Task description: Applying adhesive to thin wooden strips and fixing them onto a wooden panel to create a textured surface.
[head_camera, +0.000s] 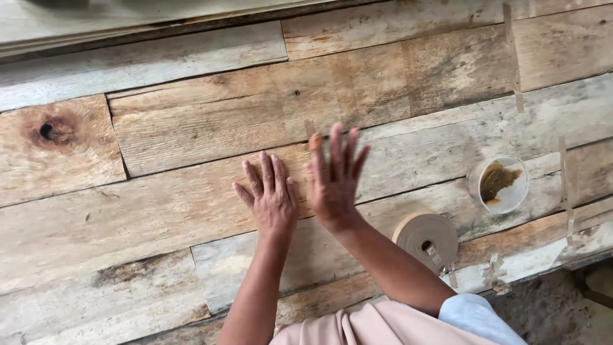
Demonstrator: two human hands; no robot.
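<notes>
To press well, the left hand [269,198] should stay flat and open on the sheet [211,134], left of the tape roll [426,237], while the right hand [333,177], open, holding nothing, smooths evenly.

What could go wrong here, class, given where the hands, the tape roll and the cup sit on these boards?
1. The left hand lies flat on the rough wooden boards; sliding it might pick up a splinter.
2. The clear plastic cup holding brown paste stands close to the right forearm; a sweep could tip it.
3. The roll of brown paper tape sits near the boards' edge by the right hand side and could be knocked off.
</notes>
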